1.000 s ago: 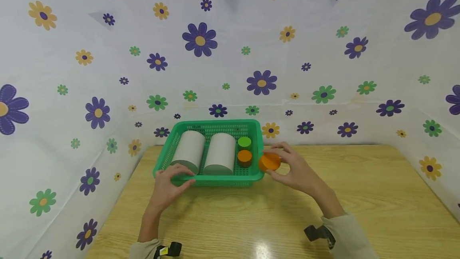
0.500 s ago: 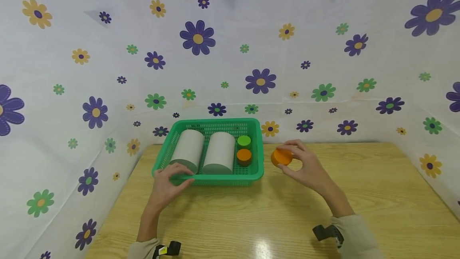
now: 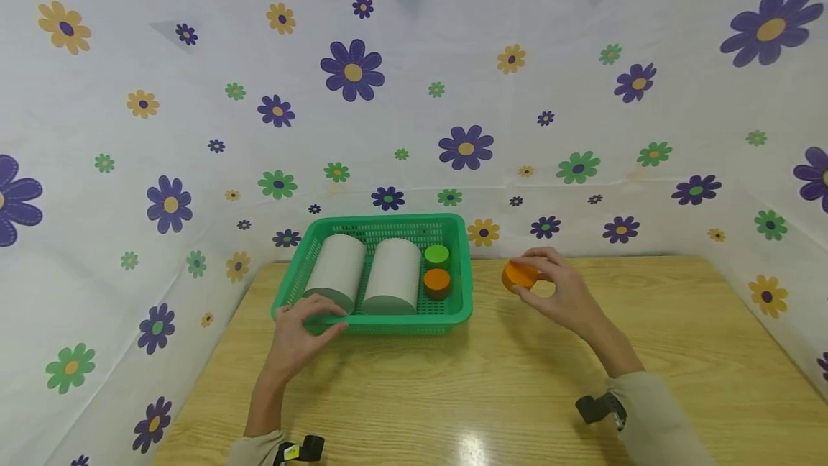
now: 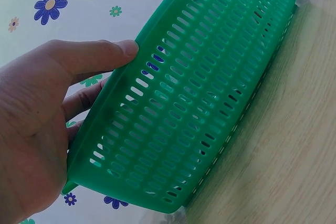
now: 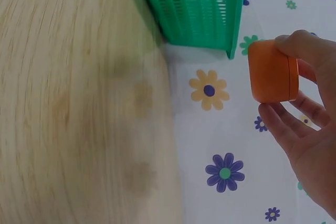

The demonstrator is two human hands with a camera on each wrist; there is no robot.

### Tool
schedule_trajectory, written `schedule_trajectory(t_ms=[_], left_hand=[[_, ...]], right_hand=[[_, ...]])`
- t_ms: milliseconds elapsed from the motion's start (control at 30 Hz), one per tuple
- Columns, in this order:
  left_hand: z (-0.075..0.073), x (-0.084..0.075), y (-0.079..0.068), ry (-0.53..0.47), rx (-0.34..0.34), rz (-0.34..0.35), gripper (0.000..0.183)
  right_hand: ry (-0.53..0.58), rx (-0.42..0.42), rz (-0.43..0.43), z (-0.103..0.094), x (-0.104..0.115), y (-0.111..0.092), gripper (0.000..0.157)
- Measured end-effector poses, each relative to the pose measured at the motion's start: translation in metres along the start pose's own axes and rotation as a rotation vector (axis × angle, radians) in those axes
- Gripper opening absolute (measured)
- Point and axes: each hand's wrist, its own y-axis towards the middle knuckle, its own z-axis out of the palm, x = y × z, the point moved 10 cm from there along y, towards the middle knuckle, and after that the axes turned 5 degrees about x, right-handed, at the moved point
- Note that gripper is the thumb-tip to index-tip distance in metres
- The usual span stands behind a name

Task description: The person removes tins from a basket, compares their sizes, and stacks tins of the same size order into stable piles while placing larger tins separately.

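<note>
My right hand [image 3: 563,295] pinches a short orange cylinder [image 3: 518,276] between thumb and fingers, over the table to the right of the basket. In the right wrist view a thin line runs round the cylinder [image 5: 273,72] near one end. My left hand [image 3: 299,336] grips the near rim of the green plastic basket [image 3: 401,320] toward its left corner. The left wrist view has the thumb at the rim of the basket [image 4: 184,93] and the other fingers partly hidden behind it.
Inside the basket lie two large white cylinders [image 3: 336,268] side by side. Right of them stand a short green cylinder [image 3: 436,256] and another orange cylinder [image 3: 437,283]. A wooden table [image 3: 414,394] reaches back to a flower-patterned cloth wall [image 3: 414,113].
My right hand has carried the orange cylinder rightward, away from the basket's right rim. The left hand stays at the near rim, and the basket stays in place.
</note>
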Motion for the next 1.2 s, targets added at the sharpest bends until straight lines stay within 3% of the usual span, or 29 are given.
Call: schedule_trajectory(t_ms=[400,767,1200], left_hand=[[-0.001,-0.002,-0.001,-0.001,0.0,-0.013,0.018],[0.001,-0.002,0.0,-0.007,0.003,-0.013,0.018],[0.0,-0.001,0.0,-0.008,-0.001,0.002,0.018]], right_hand=[[0.007,0.001,0.065,0.008,-0.032,0.002,0.042],[0.023,0.081,0.209,0.029,-0.06,0.007,0.041],[-0.015,0.145,0.284,0.048,-0.077,0.006,0.039]])
